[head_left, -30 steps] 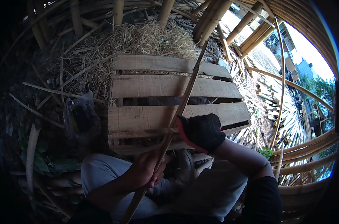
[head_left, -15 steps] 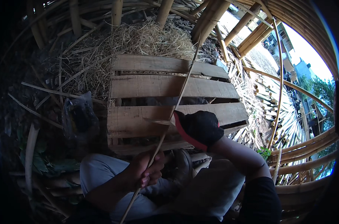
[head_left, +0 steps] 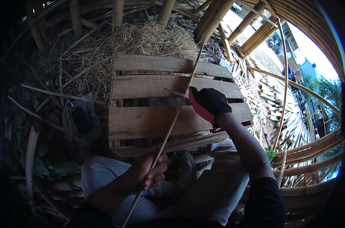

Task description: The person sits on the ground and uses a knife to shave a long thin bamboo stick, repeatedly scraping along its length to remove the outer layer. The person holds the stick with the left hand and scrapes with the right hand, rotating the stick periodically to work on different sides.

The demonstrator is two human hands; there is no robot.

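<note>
At six o'clock, the bare left hand (head_left: 145,170) is gripping a thin tan bamboo strip (head_left: 172,127), seemingly steadying it; toward two, the black-and-red-gloved right hand (head_left: 209,102) is holding a slim pale blade (head_left: 175,92).

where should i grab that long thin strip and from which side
The long thin strip is probably best gripped on its lower stretch, where the left hand holds it, from the left with fingers wrapped round. It is slender and slants up rightward, so a closed hand suits it; the blade-like tool in the gloved right hand crosses it higher up, so avoid that part.
</note>
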